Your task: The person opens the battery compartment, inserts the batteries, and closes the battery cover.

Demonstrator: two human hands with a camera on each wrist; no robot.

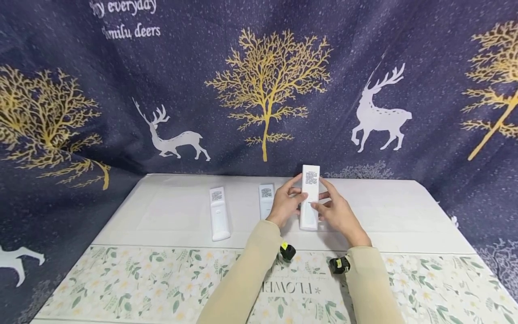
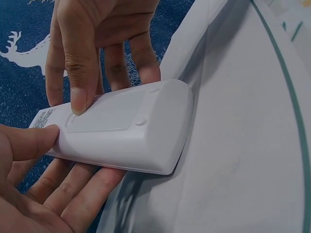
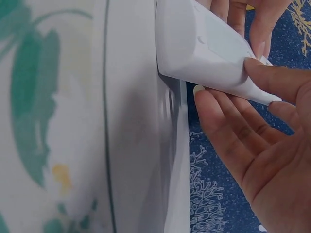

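A white remote control (image 1: 310, 180) is held upright between both hands, its back with the printed label toward me. My left hand (image 1: 284, 204) grips its left edge, thumb on the back and fingers along the side. From the other side my right hand (image 1: 339, 215) holds it, and the right thumb (image 2: 80, 99) presses on the battery cover (image 2: 109, 111) near its latch mark. The cover sits in place. In the right wrist view the lower end of the remote is close over the white tabletop.
Two more remotes lie back side up on the white table (image 1: 162, 216): a white remote (image 1: 220, 220) at the left, and a bluish-white remote (image 1: 265, 202) partly hidden behind my left hand. A flowered cloth (image 1: 162, 283) covers the near part. A dark curtain (image 1: 283, 135) hangs behind.
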